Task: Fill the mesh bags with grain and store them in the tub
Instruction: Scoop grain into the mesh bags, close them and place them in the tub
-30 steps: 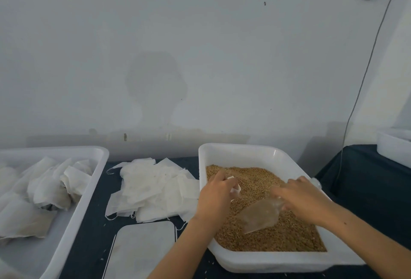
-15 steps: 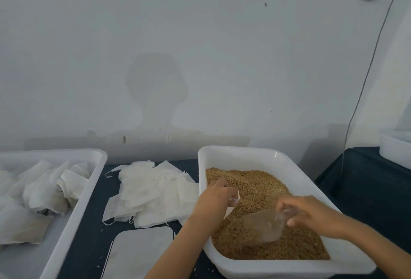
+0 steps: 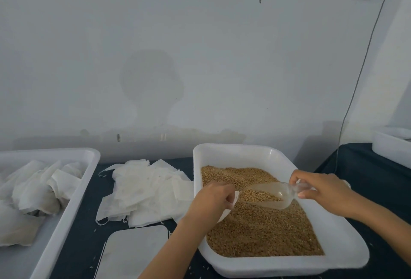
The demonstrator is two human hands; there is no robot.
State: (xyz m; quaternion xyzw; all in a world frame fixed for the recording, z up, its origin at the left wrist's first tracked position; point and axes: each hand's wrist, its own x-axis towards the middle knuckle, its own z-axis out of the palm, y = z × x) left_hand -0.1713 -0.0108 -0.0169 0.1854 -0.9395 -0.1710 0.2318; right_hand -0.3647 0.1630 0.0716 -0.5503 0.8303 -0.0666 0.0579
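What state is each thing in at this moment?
Clear plastic scoop: loaded with grain, lifted.
White mesh bag: gripped, mouth at the scoop.
White grain tub: partly full.
Left white tub: holds filled bags.
Left hand: gripping bag.
Right hand: holding scoop handle.

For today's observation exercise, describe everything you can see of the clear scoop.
The scoop looks like clear, colourless plastic, with a rounded open bowl and a short handle. The bowl holds a load of golden-brown grain. It is raised just above the grain in the white tub, lying roughly level, its mouth towards the left hand. The right hand pinches the handle.
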